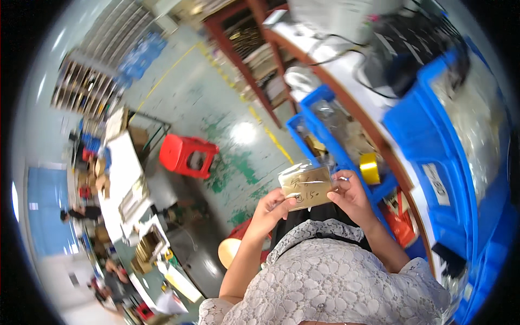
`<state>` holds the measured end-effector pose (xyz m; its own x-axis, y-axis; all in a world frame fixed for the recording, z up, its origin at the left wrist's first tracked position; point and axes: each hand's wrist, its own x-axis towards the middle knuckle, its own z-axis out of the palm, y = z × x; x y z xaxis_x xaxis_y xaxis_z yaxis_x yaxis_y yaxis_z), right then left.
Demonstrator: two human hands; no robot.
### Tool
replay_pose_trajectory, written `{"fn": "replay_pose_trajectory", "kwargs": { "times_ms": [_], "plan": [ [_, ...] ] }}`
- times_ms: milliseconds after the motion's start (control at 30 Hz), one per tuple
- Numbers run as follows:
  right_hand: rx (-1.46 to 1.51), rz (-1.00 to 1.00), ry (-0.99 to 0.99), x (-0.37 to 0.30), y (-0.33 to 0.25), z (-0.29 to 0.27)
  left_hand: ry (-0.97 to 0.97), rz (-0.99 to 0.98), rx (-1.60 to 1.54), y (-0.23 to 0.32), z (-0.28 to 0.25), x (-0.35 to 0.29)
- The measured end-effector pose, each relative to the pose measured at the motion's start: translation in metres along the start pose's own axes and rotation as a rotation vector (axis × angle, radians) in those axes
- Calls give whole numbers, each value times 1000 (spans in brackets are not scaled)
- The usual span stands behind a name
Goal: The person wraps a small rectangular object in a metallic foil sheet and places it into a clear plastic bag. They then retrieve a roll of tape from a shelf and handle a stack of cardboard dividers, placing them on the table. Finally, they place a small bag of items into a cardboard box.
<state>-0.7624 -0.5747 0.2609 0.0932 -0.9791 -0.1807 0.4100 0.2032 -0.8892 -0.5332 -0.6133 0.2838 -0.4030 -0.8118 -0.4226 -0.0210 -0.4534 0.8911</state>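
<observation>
In front of my body, both hands hold up a flat brown card point(307, 188) with handwriting on it. A clear plastic bag point(295, 169) shows around the card and sticks out past its upper edge. My left hand point(275, 207) pinches the lower left side between thumb and fingers. On the opposite side, my right hand point(349, 193) grips the edge, its thumb on the front face. Whether anything lies behind the card is hidden.
Right of me stands a table point(387, 143) with a large blue bin point(428, 146) and dark cables. Blue crates point(325, 116) and a yellow tape roll point(370, 168) are beside it. A red stool point(189, 154) stands ahead left; a long workbench point(125, 162) runs along the left, with people beyond.
</observation>
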Motion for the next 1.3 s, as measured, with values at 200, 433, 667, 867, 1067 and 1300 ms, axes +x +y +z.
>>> {"fn": "replay_pose_trajectory", "kwargs": {
  "times_ms": [200, 433, 667, 867, 1067, 1300],
  "plan": [
    [-341, -83, -347, 49, 8, 71, 616, 218, 30, -11, -34, -99],
    [-524, -343, -774, 54, 23, 176, 1017, 364, 157, -46, -66, -188],
    [-304, 141, -820, 30, 53, 281, 1044, 443, 43, -58, -111, -271],
    [-298, 141, -1044, 6, 109, 359, 1190, 428, -8, -97, -144, -339],
    [-466, 312, -1230, -27, 160, 447, 1371, 395, -198, -128, -161, -399],
    [-566, 504, -1369, -23, 203, 539, 1527, 430, -592, -161, -192, -434]
  ]
}}
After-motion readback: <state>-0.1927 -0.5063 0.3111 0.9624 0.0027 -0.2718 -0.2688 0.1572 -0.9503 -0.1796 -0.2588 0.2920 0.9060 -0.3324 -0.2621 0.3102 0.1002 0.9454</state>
